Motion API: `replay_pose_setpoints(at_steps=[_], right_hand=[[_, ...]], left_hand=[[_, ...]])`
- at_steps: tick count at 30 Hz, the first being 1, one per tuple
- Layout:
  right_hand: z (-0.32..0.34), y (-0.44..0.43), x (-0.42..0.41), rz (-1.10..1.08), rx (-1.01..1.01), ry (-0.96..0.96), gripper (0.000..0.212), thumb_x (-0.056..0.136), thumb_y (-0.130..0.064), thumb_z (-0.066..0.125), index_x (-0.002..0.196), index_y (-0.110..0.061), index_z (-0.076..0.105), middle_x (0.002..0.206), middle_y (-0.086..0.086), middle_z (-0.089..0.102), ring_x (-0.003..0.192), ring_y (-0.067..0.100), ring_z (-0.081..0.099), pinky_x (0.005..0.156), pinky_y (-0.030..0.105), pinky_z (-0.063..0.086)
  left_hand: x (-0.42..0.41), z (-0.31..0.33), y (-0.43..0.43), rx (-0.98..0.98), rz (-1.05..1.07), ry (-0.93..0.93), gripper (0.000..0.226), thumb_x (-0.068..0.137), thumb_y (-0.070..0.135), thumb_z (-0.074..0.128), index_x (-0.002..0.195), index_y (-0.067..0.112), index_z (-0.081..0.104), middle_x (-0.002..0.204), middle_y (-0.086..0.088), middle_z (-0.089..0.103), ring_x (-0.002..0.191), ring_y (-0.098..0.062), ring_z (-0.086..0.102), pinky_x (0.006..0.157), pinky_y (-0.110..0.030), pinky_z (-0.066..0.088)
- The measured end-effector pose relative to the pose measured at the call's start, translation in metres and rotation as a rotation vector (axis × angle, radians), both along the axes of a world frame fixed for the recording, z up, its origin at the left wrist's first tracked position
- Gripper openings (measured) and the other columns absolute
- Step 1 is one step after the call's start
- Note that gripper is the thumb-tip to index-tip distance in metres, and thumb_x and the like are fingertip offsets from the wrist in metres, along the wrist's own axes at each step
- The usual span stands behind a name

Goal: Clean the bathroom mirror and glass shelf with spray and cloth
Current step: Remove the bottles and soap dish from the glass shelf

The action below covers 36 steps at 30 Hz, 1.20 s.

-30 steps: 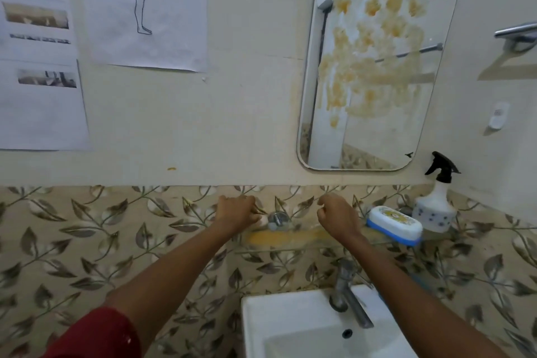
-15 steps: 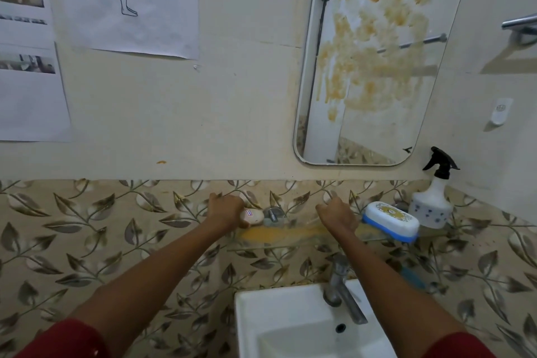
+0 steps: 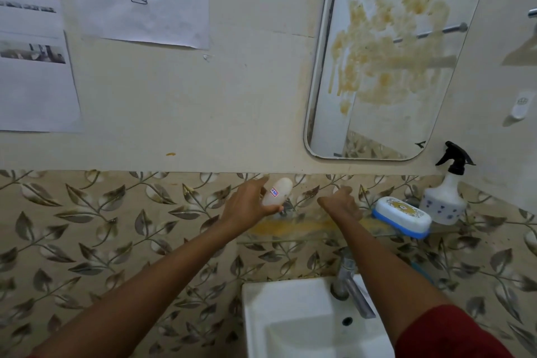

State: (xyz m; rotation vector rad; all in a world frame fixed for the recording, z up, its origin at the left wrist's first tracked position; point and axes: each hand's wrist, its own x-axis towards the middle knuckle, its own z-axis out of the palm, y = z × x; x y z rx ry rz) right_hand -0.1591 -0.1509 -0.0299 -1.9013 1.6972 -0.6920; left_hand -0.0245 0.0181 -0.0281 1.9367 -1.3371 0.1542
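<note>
Several paper sheets (image 3: 139, 9): taped to the wall at far left; no part in the cleaning.
left hand (image 3: 247, 208): fingers and thumb wrapped round a small bottle, raised just above the left end of the shelf.
small bottle (image 3: 277, 192): white, oval, with a red and blue sticker; its long axis slants up to the right. It looks light and smooth.
glass shelf (image 3: 293, 228): fixed to the tiled wall above the sink (image 3: 290, 317), long axis running left to right, with a yellow smear along it. Thin glass is likely brittle and slick when wet, so wipe it with flat, gentle pressure and do not lean on the front edge.
right hand (image 3: 340, 202): over the middle of the shelf, fingers curled downward; I cannot tell whether it holds anything.
mirror (image 3: 386, 113): on the wall above the shelf's right half, long axis upright, blotched with yellow-brown smears and runs. Rigid and fragile.
soap box (image 3: 402, 216): white over blue, lying on the shelf just right of the right hand.
spray bottle (image 3: 444, 199): upright at the shelf's right end, black trigger head on top, nozzle seemingly pointing left. Probably light plastic; best taken by the neck under the trigger.
cloth: not in view.
</note>
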Motion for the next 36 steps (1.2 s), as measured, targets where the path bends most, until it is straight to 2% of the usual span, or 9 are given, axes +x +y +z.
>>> replay_pose_setpoints(at_steps=[5, 10, 14, 18, 21, 25, 28, 32, 36], right_hand=[[0.002, -0.011, -0.012, 0.051, 0.05, -0.306, 0.076, 0.066, -0.034, 0.068, 0.128, -0.007, 0.034, 0.127, 0.007, 0.056, 0.101, 0.031, 0.06, 0.085, 0.048, 0.053], [0.006, -0.001, -0.044, 0.069, 0.282, -0.786, 0.06, 0.072, -0.021, 0.068, 0.124, 0.001, 0.046, 0.082, 0.011, 0.056, 0.057, 0.019, 0.051, 0.035, 0.021, 0.04], [0.001, 0.024, -0.074, 0.213, 0.527, -1.12, 0.01, 0.085, -0.016, 0.06, 0.091, -0.008, 0.059, 0.084, 0.014, 0.062, 0.07, 0.024, 0.061, 0.047, 0.026, 0.055], [-0.017, 0.049, -0.101, 0.323, 0.695, -1.422, 0.045, 0.063, -0.008, 0.075, 0.104, -0.003, 0.058, 0.083, 0.018, 0.072, 0.075, 0.029, 0.071, 0.054, 0.033, 0.06], [-0.037, 0.062, -0.114, 0.361, 0.68, -1.371, 0.055, 0.044, -0.011, 0.087, 0.092, -0.004, 0.061, 0.077, 0.013, 0.073, 0.071, 0.024, 0.072, 0.056, 0.03, 0.059], [-0.071, 0.078, -0.114, 0.268, 0.715, -1.302, 0.008, 0.082, 0.0, 0.06, 0.086, -0.005, 0.056, 0.08, 0.012, 0.057, 0.072, 0.024, 0.056, 0.049, 0.031, 0.058], [-0.106, 0.078, -0.106, 0.21, 0.695, -1.139, 0.035, 0.072, 0.005, 0.07, 0.104, 0.002, 0.058, 0.08, 0.016, 0.062, 0.073, 0.029, 0.06, 0.051, 0.035, 0.059], [-0.149, 0.069, -0.081, 0.136, 0.632, -0.807, 0.019, 0.081, 0.012, 0.057, 0.096, 0.0, 0.057, 0.076, 0.012, 0.058, 0.07, 0.024, 0.058, 0.054, 0.024, 0.055], [-0.182, 0.059, -0.047, 0.185, 0.486, -0.492, 0.045, 0.067, 0.002, 0.073, 0.109, 0.0, 0.058, 0.08, 0.006, 0.059, 0.077, 0.026, 0.059, 0.069, 0.029, 0.048]], left_hand=[[-0.02, 0.007, 0.005, -0.016, -0.093, 0.122, 0.064, 0.068, 0.039, 0.079, 0.122, 0.013, 0.059, 0.11, -0.004, 0.067, 0.085, -0.011, 0.056, 0.073, -0.032, 0.052], [-0.033, 0.007, 0.013, 0.014, -0.149, 0.289, 0.061, 0.072, 0.036, 0.077, 0.123, 0.01, 0.057, 0.108, -0.001, 0.064, 0.094, -0.01, 0.056, 0.075, -0.02, 0.043], [-0.048, -0.003, 0.02, 0.081, -0.256, 0.382, 0.057, 0.071, 0.035, 0.078, 0.121, 0.014, 0.059, 0.103, 0.005, 0.063, 0.093, -0.011, 0.061, 0.074, -0.023, 0.052], [-0.057, -0.02, 0.025, 0.132, -0.32, 0.437, 0.052, 0.072, 0.032, 0.078, 0.119, 0.018, 0.059, 0.102, 0.008, 0.06, 0.09, -0.006, 0.059, 0.076, -0.024, 0.053], [-0.062, -0.052, 0.027, 0.215, -0.353, 0.455, 0.054, 0.072, 0.028, 0.078, 0.12, 0.017, 0.058, 0.107, 0.007, 0.062, 0.094, -0.006, 0.06, 0.081, -0.021, 0.051], [-0.057, -0.114, 0.023, 0.303, -0.275, 0.467, 0.06, 0.069, 0.029, 0.08, 0.122, 0.014, 0.056, 0.116, 0.0, 0.063, 0.098, -0.009, 0.059, 0.081, -0.023, 0.053], [-0.047, -0.151, 0.013, 0.287, -0.132, 0.534, 0.063, 0.067, 0.036, 0.081, 0.121, 0.016, 0.055, 0.113, 0.002, 0.064, 0.094, -0.013, 0.063, 0.079, -0.028, 0.055], [-0.037, -0.185, -0.005, 0.238, 0.07, 0.613, 0.066, 0.063, 0.042, 0.078, 0.12, 0.019, 0.054, 0.11, 0.001, 0.065, 0.096, -0.019, 0.063, 0.081, -0.034, 0.053], [-0.028, -0.217, -0.021, 0.261, 0.17, 0.574, 0.065, 0.06, 0.059, 0.057, 0.113, 0.021, 0.054, 0.105, -0.004, 0.067, 0.097, -0.025, 0.063, 0.082, -0.041, 0.052]])
